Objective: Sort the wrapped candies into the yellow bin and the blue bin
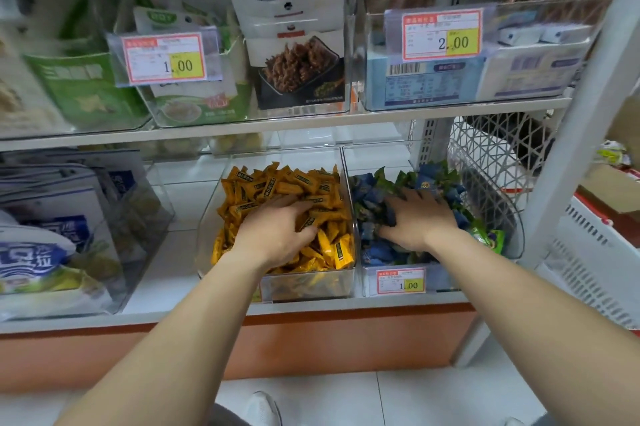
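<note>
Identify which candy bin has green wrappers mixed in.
The right bin, under the right hand: green wrappers sit among blue ones; the left bin holds only yellow candies.

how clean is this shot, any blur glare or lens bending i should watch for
Head view: even shop light, no hard shadows; the yellow candies, the left hand and right hand are fairly sharp; the bags at the left edge are smeared; the wide lens bows the upper shelf edge and leans the right upright; small print on the price tags is unreadable.
</note>
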Tool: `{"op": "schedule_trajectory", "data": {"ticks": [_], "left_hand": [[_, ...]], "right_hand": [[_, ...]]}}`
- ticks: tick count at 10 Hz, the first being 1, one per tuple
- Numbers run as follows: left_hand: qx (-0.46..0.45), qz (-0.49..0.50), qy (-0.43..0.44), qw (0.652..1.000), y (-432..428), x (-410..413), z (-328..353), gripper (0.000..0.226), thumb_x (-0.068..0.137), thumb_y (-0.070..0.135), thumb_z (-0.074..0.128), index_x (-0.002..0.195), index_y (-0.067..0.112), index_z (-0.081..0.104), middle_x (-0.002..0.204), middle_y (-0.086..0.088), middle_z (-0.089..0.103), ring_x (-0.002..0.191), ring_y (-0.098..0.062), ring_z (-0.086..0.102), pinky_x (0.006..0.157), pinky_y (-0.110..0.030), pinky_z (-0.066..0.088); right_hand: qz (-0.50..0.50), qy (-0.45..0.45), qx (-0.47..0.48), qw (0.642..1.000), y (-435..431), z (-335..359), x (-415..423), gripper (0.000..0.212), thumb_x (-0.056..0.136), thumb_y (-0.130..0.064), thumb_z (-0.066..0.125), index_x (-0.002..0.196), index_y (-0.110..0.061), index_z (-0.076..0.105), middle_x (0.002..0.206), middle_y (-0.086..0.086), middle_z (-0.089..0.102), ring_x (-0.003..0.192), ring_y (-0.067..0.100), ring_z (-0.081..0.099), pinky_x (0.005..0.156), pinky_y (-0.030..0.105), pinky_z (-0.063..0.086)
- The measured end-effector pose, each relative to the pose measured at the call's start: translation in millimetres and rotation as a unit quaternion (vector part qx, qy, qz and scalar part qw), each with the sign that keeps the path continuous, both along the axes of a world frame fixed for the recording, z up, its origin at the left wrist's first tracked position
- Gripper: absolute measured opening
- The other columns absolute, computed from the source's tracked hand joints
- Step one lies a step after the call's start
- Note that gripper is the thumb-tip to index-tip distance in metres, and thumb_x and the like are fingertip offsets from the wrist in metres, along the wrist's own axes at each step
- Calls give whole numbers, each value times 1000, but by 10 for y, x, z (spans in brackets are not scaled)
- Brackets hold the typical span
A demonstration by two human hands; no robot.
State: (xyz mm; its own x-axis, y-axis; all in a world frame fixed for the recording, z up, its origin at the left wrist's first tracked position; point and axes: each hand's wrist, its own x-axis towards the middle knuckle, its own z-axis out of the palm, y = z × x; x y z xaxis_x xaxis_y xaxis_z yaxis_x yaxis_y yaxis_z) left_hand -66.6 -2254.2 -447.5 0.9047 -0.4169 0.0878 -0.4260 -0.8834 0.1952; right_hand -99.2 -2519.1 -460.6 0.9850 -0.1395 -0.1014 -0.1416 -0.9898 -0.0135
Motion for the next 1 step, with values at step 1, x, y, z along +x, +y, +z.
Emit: {"op": "schedule_trajectory", "data": {"ticks": [1], "left_hand": [[-3,7,18,1000,-21,-81,180,59,93,61,46,147,37,41,153,3,43,137,-22,43,106,-42,45]], "right_hand": [[15,-51,20,998,-14,227,-115,59,86,-63,50,137,-33,49,141,5,51,127,33,47,98,42,46]]}}
